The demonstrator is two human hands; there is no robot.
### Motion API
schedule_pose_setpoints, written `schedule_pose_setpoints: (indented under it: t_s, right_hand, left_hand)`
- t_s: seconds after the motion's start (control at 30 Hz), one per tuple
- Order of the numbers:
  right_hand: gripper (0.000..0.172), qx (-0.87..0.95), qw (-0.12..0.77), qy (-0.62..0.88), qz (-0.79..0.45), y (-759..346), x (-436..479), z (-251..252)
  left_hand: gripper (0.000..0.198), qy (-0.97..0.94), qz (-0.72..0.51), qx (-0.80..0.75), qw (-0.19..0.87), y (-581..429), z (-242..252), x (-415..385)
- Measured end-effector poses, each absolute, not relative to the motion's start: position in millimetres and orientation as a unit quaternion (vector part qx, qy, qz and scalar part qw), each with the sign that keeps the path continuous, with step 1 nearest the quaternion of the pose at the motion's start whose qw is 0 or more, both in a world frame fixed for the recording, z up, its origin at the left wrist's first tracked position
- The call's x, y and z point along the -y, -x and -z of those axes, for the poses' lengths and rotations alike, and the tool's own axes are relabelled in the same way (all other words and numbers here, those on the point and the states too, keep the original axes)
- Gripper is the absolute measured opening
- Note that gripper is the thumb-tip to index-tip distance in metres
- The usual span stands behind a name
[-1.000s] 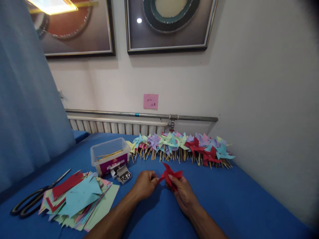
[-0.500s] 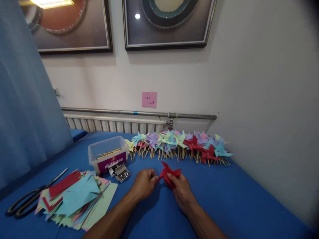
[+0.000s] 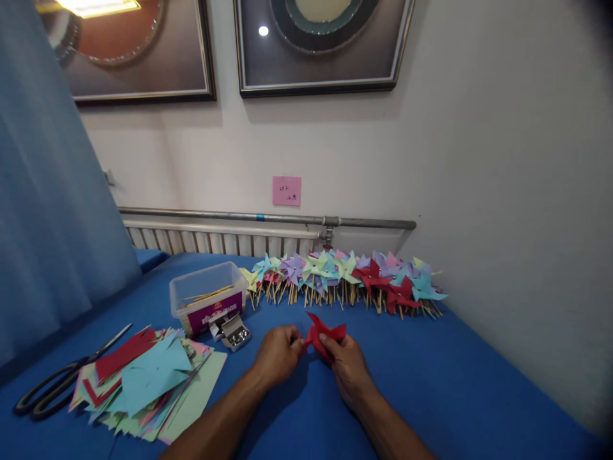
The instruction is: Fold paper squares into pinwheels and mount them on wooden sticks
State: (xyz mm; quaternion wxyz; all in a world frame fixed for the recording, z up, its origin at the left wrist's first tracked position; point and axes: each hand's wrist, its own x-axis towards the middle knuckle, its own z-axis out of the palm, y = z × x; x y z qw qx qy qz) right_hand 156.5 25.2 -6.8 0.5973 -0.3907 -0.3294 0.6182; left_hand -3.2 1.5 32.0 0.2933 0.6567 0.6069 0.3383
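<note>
Between my hands, a little above the blue-covered table, is a red paper pinwheel with its blades folded. My left hand pinches the tip of its left blade between thumb and forefinger. From the other side, my right hand grips the pinwheel, the thumb pressing on its front near the middle. No stick shows on it. Left of my left hand lies a small open box of silver pushpins, beside a clear plastic tub with thin wooden sticks in it.
A heap of cut coloured paper lies at the left, with black-handled scissors by it. Along the back rests a long row of finished pinwheels on sticks. A radiator and pipe run along the wall; a blue curtain hangs at left.
The red pinwheel has shifted very slightly left and tilted a little in my fingers. Both hands keep their grip, and the other things stay where they were.
</note>
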Motion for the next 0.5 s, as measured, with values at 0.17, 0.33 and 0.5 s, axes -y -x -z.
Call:
schedule_pose_setpoints:
  t_s: [0.17, 0.33, 0.5]
  right_hand:
    - [0.034, 0.340, 0.596, 0.389, -0.615, -157.3, -26.1, 8.5]
    - [0.037, 0.347, 0.604, 0.395, -0.599, -158.8, -30.4, 15.1]
    - [0.038, 0.339, 0.603, 0.406, -0.597, -157.8, -31.3, 15.6]
  left_hand:
    - [0.019, -0.653, -0.341, -0.602, 0.308, 1.4, -32.4, -0.1]
    - [0.015, -0.651, -0.341, -0.598, 0.322, 0.3, -33.3, 1.4]
    - [0.016, -0.654, -0.341, -0.587, 0.333, 0.1, -32.3, 1.9]
